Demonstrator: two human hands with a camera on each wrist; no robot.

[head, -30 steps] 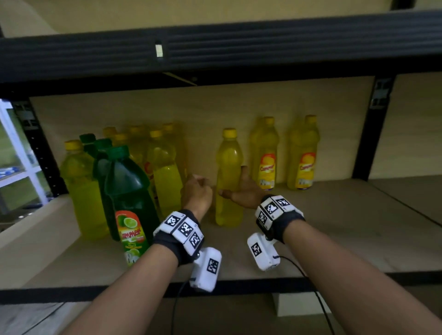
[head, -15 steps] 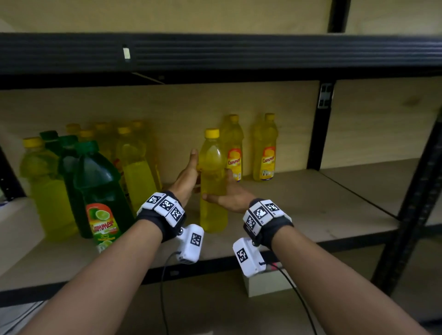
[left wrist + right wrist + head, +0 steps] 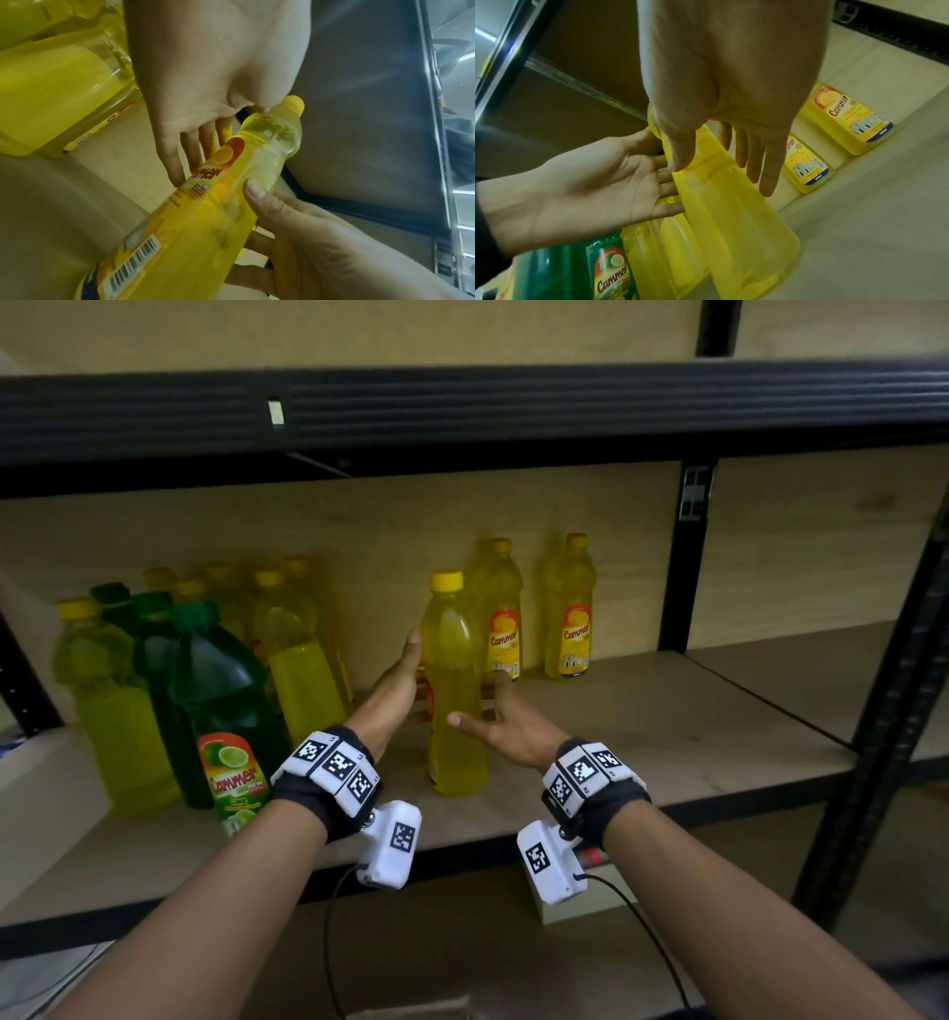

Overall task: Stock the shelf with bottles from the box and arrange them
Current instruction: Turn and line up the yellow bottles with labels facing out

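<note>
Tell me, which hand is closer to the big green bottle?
Left. The left hand is just right of the green bottle; the right hand is farther right, beyond the yellow bottle.

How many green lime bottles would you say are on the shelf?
3 green plastic lime bottles at the left: front, middle, back. More may hide behind.

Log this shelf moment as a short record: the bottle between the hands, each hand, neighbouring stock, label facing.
bottle in work: yellow bottle, upright on the shelf board, yellow cap on
left hand: fingers straight, flat against the bottle's left side
right hand: fingers straight, at the bottle's right side; no grip
label facing: turned away from the head camera, toward the left and back
left neighbours: green lime bottle in front, more yellow and green bottles behind
right neighbours: two yellow bottles at the back wall, labels facing front
</note>
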